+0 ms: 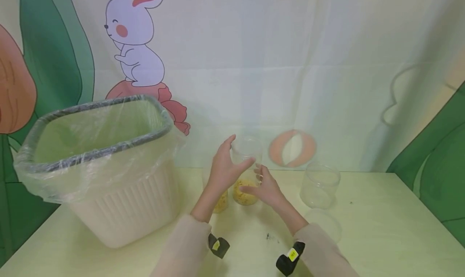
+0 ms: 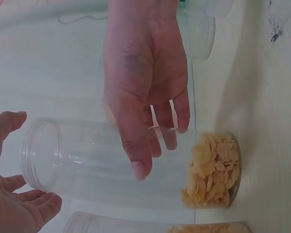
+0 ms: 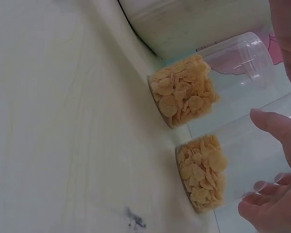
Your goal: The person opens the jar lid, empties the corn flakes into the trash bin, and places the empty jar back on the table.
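Note:
A tall clear jar [image 1: 245,196] stands upright on the table, its bottom filled with yellow flakes that look like cornflakes [image 2: 214,170]. My left hand [image 1: 226,168] is spread at its upper part, with the thumb across the front and the fingertips near the rim [image 2: 41,154]. Lower down, my right hand [image 1: 268,188] is at the jar's right side, thumb in front and fingers behind, loosely spread. A second clear jar [image 3: 184,90] with similar flakes stands just left of the first, partly hidden by my left hand and wrist in the head view.
A bin [image 1: 123,204] lined with a clear plastic bag stands at the left. To the right are a short clear container [image 1: 319,186] and a round clear lid [image 1: 325,224] lying on the table. Dark specks [image 1: 269,236] mark the tabletop. A printed curtain [image 1: 225,95] hangs behind the table.

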A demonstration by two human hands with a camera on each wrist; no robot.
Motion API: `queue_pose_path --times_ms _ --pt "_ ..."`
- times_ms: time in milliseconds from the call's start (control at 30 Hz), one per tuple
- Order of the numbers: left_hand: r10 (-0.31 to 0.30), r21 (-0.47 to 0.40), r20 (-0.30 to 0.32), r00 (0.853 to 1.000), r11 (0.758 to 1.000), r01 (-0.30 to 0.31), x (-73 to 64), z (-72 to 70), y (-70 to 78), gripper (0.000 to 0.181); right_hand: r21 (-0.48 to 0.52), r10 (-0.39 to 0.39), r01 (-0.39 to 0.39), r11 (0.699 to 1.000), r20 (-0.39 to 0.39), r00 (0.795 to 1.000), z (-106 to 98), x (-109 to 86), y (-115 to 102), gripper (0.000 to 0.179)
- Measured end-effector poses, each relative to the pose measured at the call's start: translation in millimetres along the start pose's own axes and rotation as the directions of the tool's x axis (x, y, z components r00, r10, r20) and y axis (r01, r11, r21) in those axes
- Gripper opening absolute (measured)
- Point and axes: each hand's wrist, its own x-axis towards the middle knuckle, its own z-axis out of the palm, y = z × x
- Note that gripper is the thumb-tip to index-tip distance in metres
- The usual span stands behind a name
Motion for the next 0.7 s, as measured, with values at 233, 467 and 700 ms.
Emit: queue_pose_path --times_ms 233,467,700 --pt "-0.031 -0.014 -0.021 0.999 0.999 0.03 7.5 7.3 -4.5 0.076 -0.017 -0.012 0.012 1.0 -0.024 1.0 2.0 2.0 0.2 0.081" --pt "-0.041 -0.033 -0.03 0.999 0.999 0.04 9.1 10.8 -7.4 0.075 -0.03 -0.015 0.014 0.999 -0.04 0.999 1.0 1.1 -0.7 0.08" --pt "-0.063 -0.067 -0.026 0.998 0.996 0.061 8.9 8.3 -4.9 0.075 -0.041 -0.023 0.02 0.999 -0.052 0.998 -4.7 -3.6 -7.8 0.08"
